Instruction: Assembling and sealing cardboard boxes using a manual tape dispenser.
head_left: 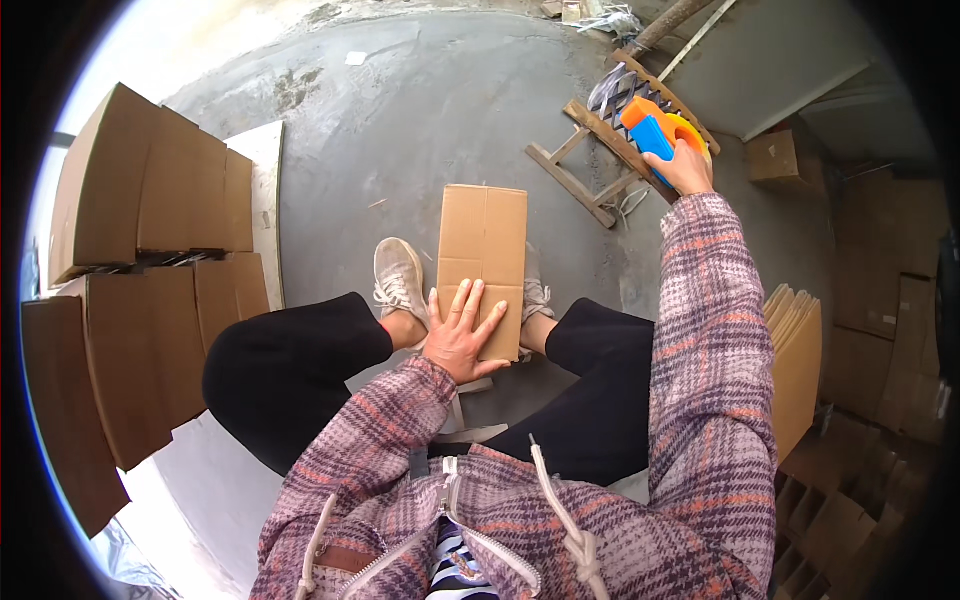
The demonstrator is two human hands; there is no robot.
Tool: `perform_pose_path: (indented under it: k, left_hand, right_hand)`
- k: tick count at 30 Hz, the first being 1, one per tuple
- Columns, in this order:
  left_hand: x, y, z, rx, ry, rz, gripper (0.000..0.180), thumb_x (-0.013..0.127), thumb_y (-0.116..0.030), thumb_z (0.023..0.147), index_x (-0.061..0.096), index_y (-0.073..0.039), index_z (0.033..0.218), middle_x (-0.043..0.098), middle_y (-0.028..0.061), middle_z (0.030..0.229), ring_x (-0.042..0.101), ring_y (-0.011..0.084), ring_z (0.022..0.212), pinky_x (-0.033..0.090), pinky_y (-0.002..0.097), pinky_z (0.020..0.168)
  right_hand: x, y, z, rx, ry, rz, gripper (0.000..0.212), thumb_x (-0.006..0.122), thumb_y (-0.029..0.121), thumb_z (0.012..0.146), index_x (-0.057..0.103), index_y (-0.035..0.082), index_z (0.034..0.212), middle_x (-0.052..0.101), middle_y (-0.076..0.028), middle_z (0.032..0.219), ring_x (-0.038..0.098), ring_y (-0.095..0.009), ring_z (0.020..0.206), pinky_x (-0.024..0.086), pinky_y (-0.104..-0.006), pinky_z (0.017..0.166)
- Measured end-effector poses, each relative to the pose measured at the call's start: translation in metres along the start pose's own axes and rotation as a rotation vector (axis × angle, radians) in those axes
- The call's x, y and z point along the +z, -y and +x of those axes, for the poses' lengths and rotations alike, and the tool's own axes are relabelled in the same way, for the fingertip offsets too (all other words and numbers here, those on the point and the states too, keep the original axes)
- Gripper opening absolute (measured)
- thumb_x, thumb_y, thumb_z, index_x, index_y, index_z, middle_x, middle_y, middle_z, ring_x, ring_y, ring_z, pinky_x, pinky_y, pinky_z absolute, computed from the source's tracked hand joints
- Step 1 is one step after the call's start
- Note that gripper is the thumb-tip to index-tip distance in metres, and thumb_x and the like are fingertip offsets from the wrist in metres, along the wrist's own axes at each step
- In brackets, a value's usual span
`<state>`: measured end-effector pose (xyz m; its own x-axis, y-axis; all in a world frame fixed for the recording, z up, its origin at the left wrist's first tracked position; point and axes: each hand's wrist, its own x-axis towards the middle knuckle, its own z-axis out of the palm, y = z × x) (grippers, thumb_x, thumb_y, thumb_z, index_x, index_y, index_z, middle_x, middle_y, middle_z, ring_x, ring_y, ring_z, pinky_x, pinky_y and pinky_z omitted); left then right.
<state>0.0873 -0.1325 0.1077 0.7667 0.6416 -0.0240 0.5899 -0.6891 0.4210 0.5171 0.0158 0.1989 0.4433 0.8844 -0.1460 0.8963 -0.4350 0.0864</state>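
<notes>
Cardboard box (482, 235) under your spread left hand (464, 338), your right hand (686, 168) wrapped round the far-right tape dispenser (649, 134), sealing seems the step, next calling for bringing it near-left.

Seemingly a packing workshop: bare concrete floor (340, 190), stacked cartons (140, 345) left of the single box (480, 235), folded cardboard (797, 375) and a tape dispenser (650, 132) to its right.

No legible text, perhaps a pale label (889, 320) on a far-right carton (863, 285), unreadable

Head view, seemingly facing steeply down.
</notes>
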Motion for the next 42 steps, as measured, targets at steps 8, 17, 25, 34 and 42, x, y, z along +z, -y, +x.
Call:
perform_pose_path:
  k: [8,17,25,34,42]
  left_hand:
    - [-0.003,0.003,0.000,0.014,-0.004,-0.011,0.087,0.055,-0.069,0.071,0.036,-0.021,0.140,0.021,0.0226,0.147,0.020,0.0371,0.137,0.009,0.0683,0.100]
    - [-0.001,0.005,-0.001,0.034,-0.065,-0.045,0.084,0.052,-0.069,0.074,0.037,-0.018,0.139,0.022,0.0231,0.146,0.017,0.0378,0.138,0.008,0.0695,0.100]
    - [-0.003,0.006,-0.004,0.009,-0.085,-0.099,0.087,0.054,-0.067,0.072,0.035,-0.016,0.140,0.019,0.0213,0.148,0.015,0.0355,0.139,0.008,0.0689,0.102]
    - [-0.030,0.081,0.030,-0.579,-0.719,-0.923,0.034,0.060,-0.032,0.087,0.058,-0.005,0.108,0.057,0.0077,0.111,0.055,0.0207,0.102,0.041,0.0339,0.090]
    - [-0.065,0.117,0.079,-0.698,-0.330,-1.892,0.028,0.060,-0.038,0.088,0.062,-0.011,0.096,0.061,-0.0018,0.089,0.054,0.0054,0.082,0.043,0.0225,0.072]
  right_hand:
    - [-0.057,0.001,0.003,-0.118,0.152,0.479,0.067,0.067,0.056,0.071,0.060,-0.001,0.105,0.066,-0.014,0.090,0.064,-0.020,0.084,0.049,-0.0336,0.075]
    - [-0.055,0.155,-0.093,-0.433,0.952,0.986,0.067,0.069,0.049,0.074,0.055,-0.003,0.113,0.060,-0.008,0.099,0.057,-0.012,0.088,0.045,-0.0244,0.079]
    - [-0.022,0.203,-0.079,-0.468,1.067,0.803,0.065,0.071,0.049,0.073,0.056,-0.004,0.109,0.061,-0.009,0.094,0.058,-0.012,0.082,0.047,-0.0249,0.074]
    - [-0.030,0.213,-0.087,-0.420,1.155,0.870,0.052,0.072,0.043,0.076,0.059,0.000,0.101,0.062,-0.006,0.081,0.060,-0.012,0.069,0.050,-0.0255,0.064]
    - [-0.027,0.209,-0.090,-0.403,1.077,0.849,0.053,0.071,0.042,0.077,0.055,-0.001,0.104,0.062,-0.007,0.082,0.060,-0.013,0.069,0.051,-0.0262,0.064]
